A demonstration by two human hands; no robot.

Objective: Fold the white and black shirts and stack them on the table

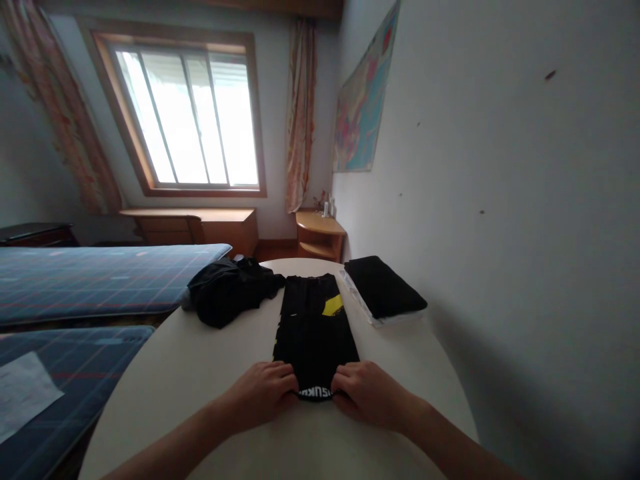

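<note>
A black folded garment (316, 337) lies lengthwise on the round white table (210, 370), forming a long narrow strip. It has a yellow patch near its far end on the right and white lettering along its near edge. My left hand (270, 390) has its fingers curled over the near left corner of the cloth. At the near right corner, my right hand (367, 393) grips the cloth the same way. Both thumbs are mostly hidden, and the near edge looks slightly curled between the hands. Whether it is a shirt or another garment, I cannot tell.
A crumpled black garment (227, 290) lies at the table's far left. On the right, a stack of folded dark cloth (383, 287) sits over something white, close to the wall (500, 280). Plaid mattresses (100, 283) stand left of the table, one bearing a paper sheet (25, 390).
</note>
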